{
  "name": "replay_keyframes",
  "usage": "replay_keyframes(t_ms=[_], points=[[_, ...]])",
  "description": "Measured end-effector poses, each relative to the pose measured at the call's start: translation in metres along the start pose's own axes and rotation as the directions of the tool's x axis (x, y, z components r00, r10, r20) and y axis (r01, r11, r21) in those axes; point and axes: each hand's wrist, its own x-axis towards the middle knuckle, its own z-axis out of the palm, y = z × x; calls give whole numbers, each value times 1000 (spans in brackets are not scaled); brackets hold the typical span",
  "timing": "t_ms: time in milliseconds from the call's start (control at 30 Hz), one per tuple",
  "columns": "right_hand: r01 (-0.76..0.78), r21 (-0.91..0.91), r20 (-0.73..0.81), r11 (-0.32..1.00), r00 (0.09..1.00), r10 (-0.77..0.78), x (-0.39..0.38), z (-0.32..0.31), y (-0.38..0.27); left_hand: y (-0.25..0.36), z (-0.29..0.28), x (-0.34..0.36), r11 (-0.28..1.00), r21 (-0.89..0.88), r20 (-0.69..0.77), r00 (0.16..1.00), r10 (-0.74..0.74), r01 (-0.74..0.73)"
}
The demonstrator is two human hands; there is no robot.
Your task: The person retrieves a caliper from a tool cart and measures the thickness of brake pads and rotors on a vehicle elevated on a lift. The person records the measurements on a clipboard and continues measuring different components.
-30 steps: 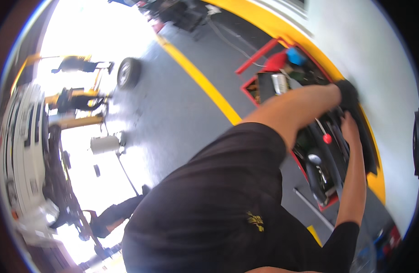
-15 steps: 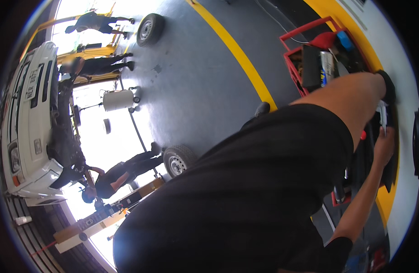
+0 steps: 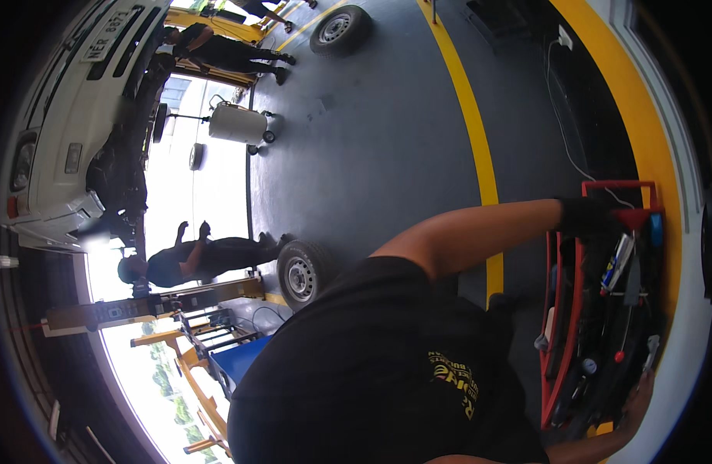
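My left forearm reaches across to the right. My left hand (image 3: 596, 217), in what looks like a black glove, is beside a red object (image 3: 633, 219) at the far end of the red tool cart (image 3: 579, 309); its fingers are lost in the dark. Low at the right edge, my right hand (image 3: 638, 402) has its fingers closed around the lower end of a silver metal tool (image 3: 651, 350), whose exact kind is unclear. Between the hands, the cart holds a white-and-blue can (image 3: 616, 264), a red ball knob (image 3: 620, 356) and a round gauge (image 3: 589, 366).
A yellow line (image 3: 472, 131) crosses the grey floor. Loose wheels (image 3: 302, 278) lie around left of me. A white vehicle (image 3: 70, 155) stands at the left, with co-workers (image 3: 194, 259) near it. A white cable (image 3: 561, 131) hangs beyond the cart, along the wall.
My left hand has gone from beside the silver tool to the red object at the cart's far end. My right hand keeps the tool. The whole view has shifted, showing more of the cart.
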Motion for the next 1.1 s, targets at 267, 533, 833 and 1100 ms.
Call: replay_keyframes(t_ms=[267, 533, 833, 1100], points=[[602, -48, 378, 797, 749, -543, -90, 212, -271, -102, -145, -465, 683, -461, -449, 515, -730, 567], [846, -55, 721, 531, 402, -565, -236, 510, -560, 3, -248, -536, 345, -843, -535, 718, -446, -414], [966, 257, 905, 12, -236, -354, -293, 701, -749, 38, -408, -563, 968, -118, -932, 362, -31, -221], [489, 724, 129, -487, -789, -601, -350, 688, -1076, 53, -570, -626, 861, -153, -979, -45, -199, -486]])
